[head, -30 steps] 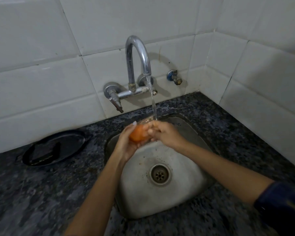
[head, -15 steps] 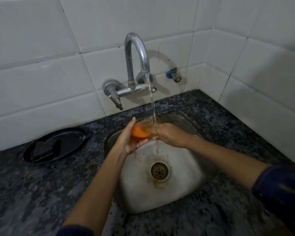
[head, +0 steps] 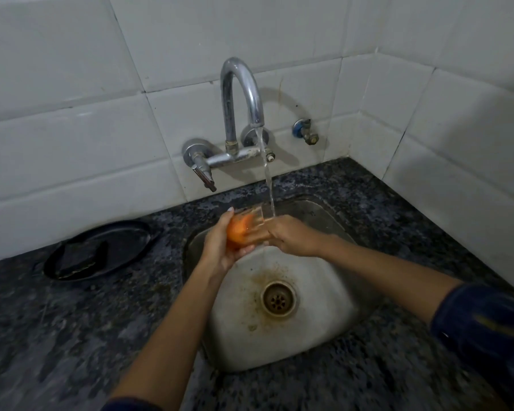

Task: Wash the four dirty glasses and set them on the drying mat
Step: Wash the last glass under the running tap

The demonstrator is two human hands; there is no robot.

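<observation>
A clear glass (head: 254, 225) with orange residue in its lower part lies tilted on its side over the back of the steel sink (head: 318, 345). My left hand (head: 220, 252) cups and grips its orange base from the left. My right hand (head: 293, 237) holds the rim end from the right. Water (head: 267, 179) runs from the chrome tap (head: 241, 90) and lands at the glass's mouth, by my right fingers. No other glasses and no drying mat are in view.
Brown specks ring the drain (head: 278, 298). On the dark speckled counter (head: 57, 336), left of the sink, a black plate (head: 131, 235) holds a dark scrub pad (head: 81, 256). A small valve (head: 306, 132) sticks out of the tiled wall, which turns a corner at the right.
Both hands have kept the glass under the stream, turning it slightly. Brownish-orange rinse water has run out of it and left specks around the drain.
</observation>
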